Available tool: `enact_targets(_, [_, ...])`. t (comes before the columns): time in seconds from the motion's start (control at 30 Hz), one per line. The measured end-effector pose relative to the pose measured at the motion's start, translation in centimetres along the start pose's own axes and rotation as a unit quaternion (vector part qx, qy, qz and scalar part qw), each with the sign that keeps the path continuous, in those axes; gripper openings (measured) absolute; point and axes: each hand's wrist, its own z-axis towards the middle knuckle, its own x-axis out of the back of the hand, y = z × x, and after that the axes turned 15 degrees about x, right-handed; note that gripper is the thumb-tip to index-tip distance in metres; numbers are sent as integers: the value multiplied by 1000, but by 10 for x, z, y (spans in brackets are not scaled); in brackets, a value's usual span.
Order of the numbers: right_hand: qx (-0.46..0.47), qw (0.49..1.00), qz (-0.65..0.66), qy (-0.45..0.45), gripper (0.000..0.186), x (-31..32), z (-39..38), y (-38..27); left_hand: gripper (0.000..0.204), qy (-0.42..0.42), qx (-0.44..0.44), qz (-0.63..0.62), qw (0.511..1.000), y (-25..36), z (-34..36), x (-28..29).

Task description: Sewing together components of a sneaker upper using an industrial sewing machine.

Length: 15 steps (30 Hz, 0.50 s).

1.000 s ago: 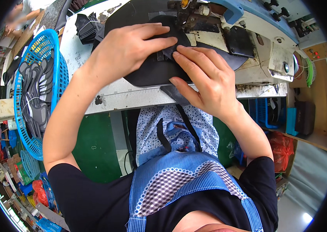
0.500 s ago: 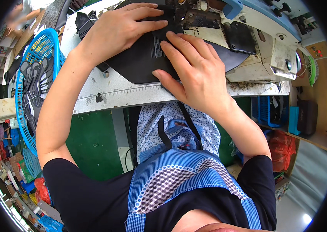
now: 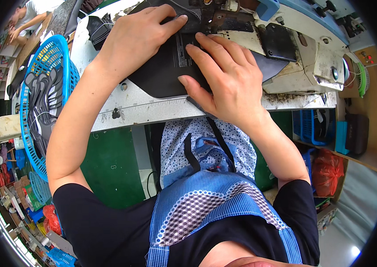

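Note:
A wide flat black sheet (image 3: 157, 82) with a shiny surface and ribbed lines in its middle lies on the bed of a sewing machine (image 3: 304, 82). My left hand (image 3: 141, 38) rests on the sheet's far left part, its visible fingers bent and apart. Fingers spread, my right hand (image 3: 228, 73) presses flat on the sheet's right half, its thumb toward the near edge. A smaller black piece (image 3: 181, 13) with fine pale lines lies by my left fingertips, beside the machine's needle area. Its far end is cut off by the picture's upper edge.
A blue basket (image 3: 66, 66) at the left holds bundled black and grey strips (image 3: 41, 107). Tied black pieces (image 3: 99, 31) lie on the table behind my left forearm. A metal ruler strip (image 3: 139, 107) runs along the table's front edge. A co-worker (image 3: 30, 20) sits at far left.
My left hand has drawn back slightly from the needle area, and its fingers have bent. More of the smaller lined piece now shows. My right hand stays on the sheet, nearly unmoved.

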Motion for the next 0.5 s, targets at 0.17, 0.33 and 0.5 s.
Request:
enact_targets(0.17, [46,996,24,72,35,2,-15,3,36,4,94,-107,990,-40,-2,-19])
enact_targets(0.33, [-3,976,218,-15,36,28,-97,-17,35,103,188,-124,969,-108,-86,-70])
enact_targets(0.5, [-49,981,162,-92,33,-26,-140,-16,44,-15,282,-161,946,-81,-146,-107])
